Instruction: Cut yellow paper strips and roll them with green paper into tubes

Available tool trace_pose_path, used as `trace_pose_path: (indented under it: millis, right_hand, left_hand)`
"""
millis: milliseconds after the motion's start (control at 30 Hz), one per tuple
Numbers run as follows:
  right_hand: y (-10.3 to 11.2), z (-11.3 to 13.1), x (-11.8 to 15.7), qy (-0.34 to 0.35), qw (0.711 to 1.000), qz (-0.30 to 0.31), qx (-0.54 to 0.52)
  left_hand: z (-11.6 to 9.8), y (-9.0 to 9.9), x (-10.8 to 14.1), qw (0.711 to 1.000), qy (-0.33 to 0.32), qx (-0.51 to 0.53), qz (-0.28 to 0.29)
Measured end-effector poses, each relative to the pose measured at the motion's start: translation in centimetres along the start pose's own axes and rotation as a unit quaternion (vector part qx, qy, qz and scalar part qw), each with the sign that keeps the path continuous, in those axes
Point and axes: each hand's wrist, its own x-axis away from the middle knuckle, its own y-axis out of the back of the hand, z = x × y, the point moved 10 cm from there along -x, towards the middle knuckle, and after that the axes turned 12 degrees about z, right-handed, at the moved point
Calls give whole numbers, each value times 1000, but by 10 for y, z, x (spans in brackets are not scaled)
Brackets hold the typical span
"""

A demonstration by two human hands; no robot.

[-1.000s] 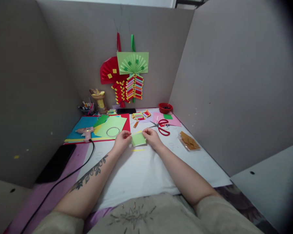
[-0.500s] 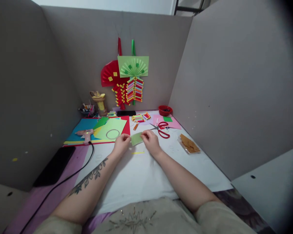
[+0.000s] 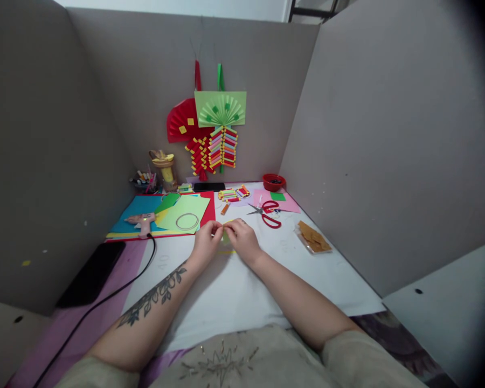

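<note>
My left hand (image 3: 207,238) and my right hand (image 3: 243,240) meet over the middle of the white-covered table. Between them is a small light green paper piece (image 3: 226,237), pinched at its upper edge by the fingertips of both hands. Most of the paper is hidden behind the fingers. Just below it a thin yellow paper strip (image 3: 228,252) lies on the cover. Beyond my right hand rest red-handled scissors (image 3: 269,213), blades apart. An orange paper roll (image 3: 225,208) lies beyond the hands.
At left a pink glue gun (image 3: 145,223) with a black cord rests on coloured paper sheets (image 3: 139,207). A black tray-like pad (image 3: 91,275) lies nearer. A red bowl (image 3: 274,182) and a brown packet (image 3: 313,238) stand right. Paper ornaments (image 3: 222,116) hang on the grey back panel.
Both hands have come together, the left one moving rightward and the right one slightly leftward. The green paper, spread between them before, is now mostly covered by the fingers.
</note>
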Motion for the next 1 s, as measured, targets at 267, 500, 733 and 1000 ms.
trace_pose_path:
  millis: [267,500,733,1000]
  right_hand:
    - [-1,6,1,14,999,0,29]
    - [1,7,1,10,999,-1,51]
    - [-2,4,1,2,1000,9,13]
    - [1,0,-1,-21,1000,7,-11]
  left_hand:
    - [-4,0,1,998,-46,-51,-12]
    - [-15,-2,4,992,-77,-96,-2]
    - [-17,-2,4,992,-80,-99,3]
    - [-17,-4,4,993,-63,-94,16]
